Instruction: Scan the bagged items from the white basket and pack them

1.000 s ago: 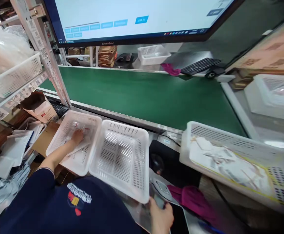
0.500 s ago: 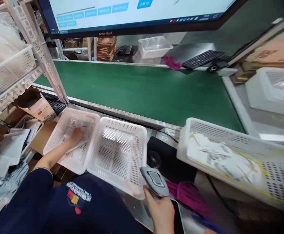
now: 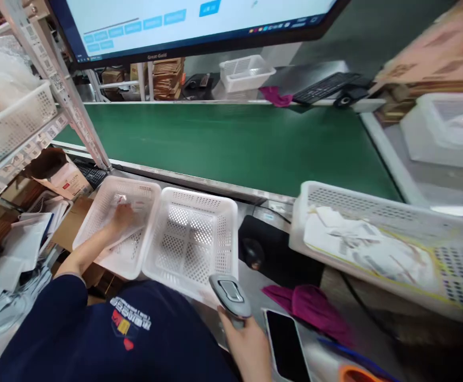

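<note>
- My right hand [image 3: 251, 345] is wrapped around the handle of a grey barcode scanner [image 3: 230, 293]; my fingers are shut tight on it, and its head points up and away from me, just over the near rim of the empty white basket [image 3: 191, 244].
- Half a second ago the scanner sat further right and a little higher in view; now it has slid left along that rim, and a second ago only my hand showed there, low beside the basket corner.
- My left hand [image 3: 122, 216] lies palm down inside the left white basket [image 3: 114, 225], fingers spread flat on a clear plastic packet [image 3: 124, 204] in its bottom. I cannot tell whether the fingers grip the packet or only press on it.
- This hand has barely shifted across the three pictures.
- The two baskets touch side by side on the surface [image 3: 255, 212], in front of the green conveyor belt [image 3: 231, 143].
- A black phone [image 3: 286, 346] lies face up just right of my right hand; it was mostly hidden before.
- A magenta cloth [image 3: 314, 310] lies beside the phone, and a larger white basket with papers [image 3: 374, 249] sits further right.
</note>
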Tool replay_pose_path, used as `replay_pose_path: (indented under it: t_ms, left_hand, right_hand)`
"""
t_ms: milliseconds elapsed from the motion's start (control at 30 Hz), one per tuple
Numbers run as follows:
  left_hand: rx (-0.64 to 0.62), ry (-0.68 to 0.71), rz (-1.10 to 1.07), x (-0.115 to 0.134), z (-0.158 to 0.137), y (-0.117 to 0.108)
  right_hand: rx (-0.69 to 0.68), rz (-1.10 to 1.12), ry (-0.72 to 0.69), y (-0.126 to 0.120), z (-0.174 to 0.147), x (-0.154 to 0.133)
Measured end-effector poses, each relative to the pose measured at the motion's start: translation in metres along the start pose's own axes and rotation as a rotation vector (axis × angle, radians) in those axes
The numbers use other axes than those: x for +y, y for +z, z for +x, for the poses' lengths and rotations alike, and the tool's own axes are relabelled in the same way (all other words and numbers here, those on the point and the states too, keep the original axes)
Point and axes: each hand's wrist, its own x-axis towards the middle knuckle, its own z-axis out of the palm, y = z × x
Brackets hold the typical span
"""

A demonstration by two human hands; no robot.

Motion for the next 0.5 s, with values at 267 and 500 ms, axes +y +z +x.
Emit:
replay_pose_path:
  t_ms: [267, 500]
  left_hand:
    - [0.012, 0.563, -0.046, -0.002, -0.046, -0.013]
    - [-0.051, 1.085, -0.272, 0.051, -0.038, 0.028]
  right_hand:
    - [-0.168, 0.129, -0.013, -0.025, -0.016, -0.051]
    - [-0.235, 0.328, -0.284, -0.049, -0.009, -0.122]
